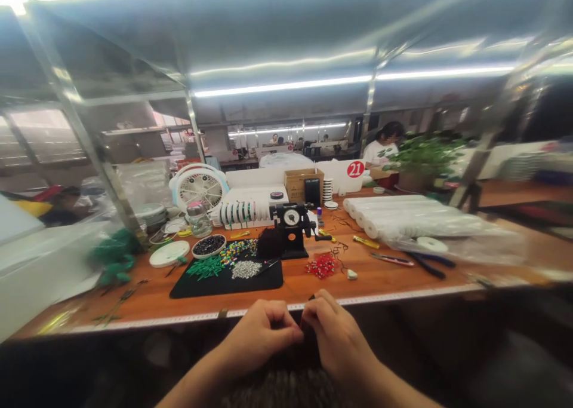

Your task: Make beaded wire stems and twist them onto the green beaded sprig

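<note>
My left hand [264,334] and my right hand [333,330] are close together just off the table's front edge. Both have their fingers pinched, tips almost meeting. A tiny dark and reddish bit shows at the fingertips, too small to name. Beyond them, a heap of small red pieces [322,266] lies on the wood. To its left, a black mat [201,288] bears green pieces [206,267], mixed coloured beads [237,251] and silvery bits [246,269]. Behind the mat stands a black hand-cranked winding device [293,232] with a row of white spools [242,212].
A white fan [201,190], a glass jar [200,223] and a dish of black beads [209,245] stand at left. Wrapped white rolls [380,220], pliers [430,264] and a cutter [393,260] lie at right. Metal posts frame the bench; a person [380,148] sits beyond.
</note>
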The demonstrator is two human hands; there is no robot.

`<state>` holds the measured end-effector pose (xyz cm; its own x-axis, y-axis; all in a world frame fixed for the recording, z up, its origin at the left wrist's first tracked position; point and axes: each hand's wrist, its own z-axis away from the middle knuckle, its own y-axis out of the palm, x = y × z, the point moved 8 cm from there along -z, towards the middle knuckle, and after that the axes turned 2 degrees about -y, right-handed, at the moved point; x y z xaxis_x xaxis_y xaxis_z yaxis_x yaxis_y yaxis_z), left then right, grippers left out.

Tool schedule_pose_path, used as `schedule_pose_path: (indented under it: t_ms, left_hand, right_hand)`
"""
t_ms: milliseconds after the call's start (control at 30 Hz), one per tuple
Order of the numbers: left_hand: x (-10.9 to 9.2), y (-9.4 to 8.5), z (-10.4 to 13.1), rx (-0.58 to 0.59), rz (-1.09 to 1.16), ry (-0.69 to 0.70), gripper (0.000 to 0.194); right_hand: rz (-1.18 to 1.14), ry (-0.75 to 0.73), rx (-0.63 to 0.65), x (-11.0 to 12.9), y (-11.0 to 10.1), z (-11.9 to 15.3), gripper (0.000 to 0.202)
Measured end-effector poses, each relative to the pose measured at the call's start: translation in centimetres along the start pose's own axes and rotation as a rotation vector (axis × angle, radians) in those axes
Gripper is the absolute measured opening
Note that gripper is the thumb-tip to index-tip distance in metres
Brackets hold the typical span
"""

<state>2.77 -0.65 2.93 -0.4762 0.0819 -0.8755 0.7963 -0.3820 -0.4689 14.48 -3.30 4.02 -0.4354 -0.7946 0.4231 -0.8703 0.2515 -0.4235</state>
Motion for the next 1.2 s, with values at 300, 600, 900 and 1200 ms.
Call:
schedule_pose_path:
  t_ms: [300,600,900,1200]
  left_hand:
    - [-0.1,-1.4,0.7,-0.129,-0.052,-0.046,0.019]
    - [-0.6,-0.6,0.7,-0.162,-0.292,0.08,0.016]
    - [-0.4,-0.4,0.5,-0.147,-0.247,0.021,0.018]
    - [0.9,-0.8,0.6,-0.298,0.115,-0.032,0.023]
  right_hand:
    - [-0.55,0.682,0.215,-3.5,1.4,1.3,0.016]
    - [-0.68,0.785,0.244,-3.1,2.0,1.7,0.021]
    - [-0.617,0.782,0.236,-3.4,2.0,1.8,0.021]
    - [-0.424,0.722,0.171,-3.5,1.5,2.2,0.015]
